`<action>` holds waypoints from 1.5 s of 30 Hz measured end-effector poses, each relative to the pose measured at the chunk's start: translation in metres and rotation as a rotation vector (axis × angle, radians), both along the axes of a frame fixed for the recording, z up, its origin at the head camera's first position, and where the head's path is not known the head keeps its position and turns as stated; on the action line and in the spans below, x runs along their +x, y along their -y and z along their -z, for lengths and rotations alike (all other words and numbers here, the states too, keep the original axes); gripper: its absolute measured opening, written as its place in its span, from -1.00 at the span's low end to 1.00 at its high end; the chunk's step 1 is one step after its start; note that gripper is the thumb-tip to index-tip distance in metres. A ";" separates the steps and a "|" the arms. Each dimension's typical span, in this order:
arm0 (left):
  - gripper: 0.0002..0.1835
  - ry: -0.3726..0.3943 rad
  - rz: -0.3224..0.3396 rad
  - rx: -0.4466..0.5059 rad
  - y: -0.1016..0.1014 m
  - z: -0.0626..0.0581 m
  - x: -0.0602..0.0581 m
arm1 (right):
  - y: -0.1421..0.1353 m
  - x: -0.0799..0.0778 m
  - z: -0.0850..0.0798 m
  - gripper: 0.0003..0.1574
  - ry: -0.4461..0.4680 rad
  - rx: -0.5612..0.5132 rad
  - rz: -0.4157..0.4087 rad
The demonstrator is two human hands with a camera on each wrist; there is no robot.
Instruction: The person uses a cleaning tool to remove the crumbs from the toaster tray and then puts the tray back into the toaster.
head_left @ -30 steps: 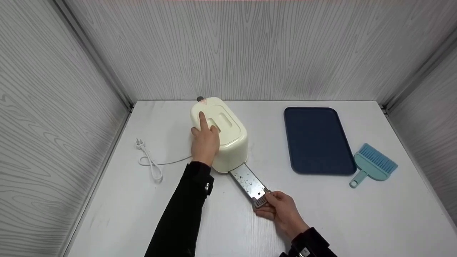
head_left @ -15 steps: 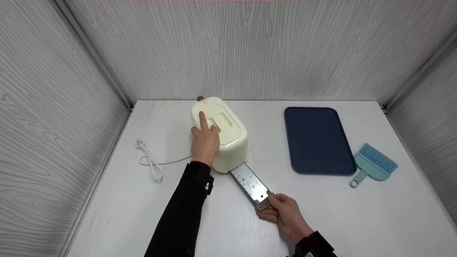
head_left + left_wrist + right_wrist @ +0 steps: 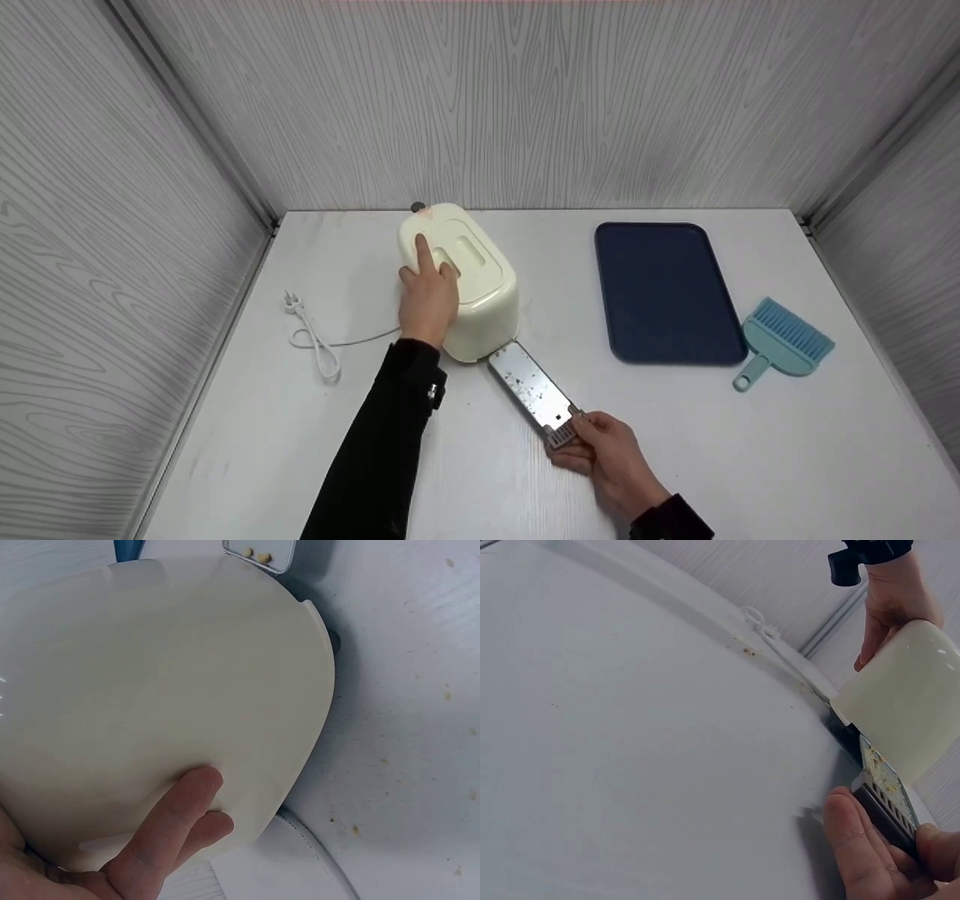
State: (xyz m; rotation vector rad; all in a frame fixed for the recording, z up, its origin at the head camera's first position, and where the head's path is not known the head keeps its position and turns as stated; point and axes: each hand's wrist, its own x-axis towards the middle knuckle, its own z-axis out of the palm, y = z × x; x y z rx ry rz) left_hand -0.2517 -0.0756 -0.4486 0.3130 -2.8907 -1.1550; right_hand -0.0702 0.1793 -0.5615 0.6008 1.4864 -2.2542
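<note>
Hands occupied: left hand (image 3: 427, 300) rests spread on cream toaster (image 3: 481, 283); right hand (image 3: 611, 457) pinches crumb-dotted metal tray (image 3: 531, 388).

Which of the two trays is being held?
The narrow metal tray, gripped at its slotted end by the right hand; the wider navy tray lies flat, untouched.

This looks like a staged workstation booth: grey wood-grain panels (image 3: 480, 105) rise at the back and both sides of a white tabletop (image 3: 787, 465), with grey strips (image 3: 196, 112) along their corners. The cream toaster (image 3: 484, 326) and navy serving tray (image 3: 667, 300) on it are home kitchen goods.
</note>
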 end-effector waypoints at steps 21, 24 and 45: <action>-0.25 0.054 -0.011 0.056 0.004 0.000 0.000 | -0.021 -0.006 -0.016 -0.72 -0.045 0.051 0.118; -0.24 0.067 -0.003 0.089 0.005 -0.001 0.002 | -0.024 -0.010 -0.019 -0.74 -0.053 0.047 0.149; -0.59 -0.803 0.407 -0.285 -0.048 -0.011 0.043 | -0.044 -0.036 -0.039 -0.67 -0.062 0.033 0.230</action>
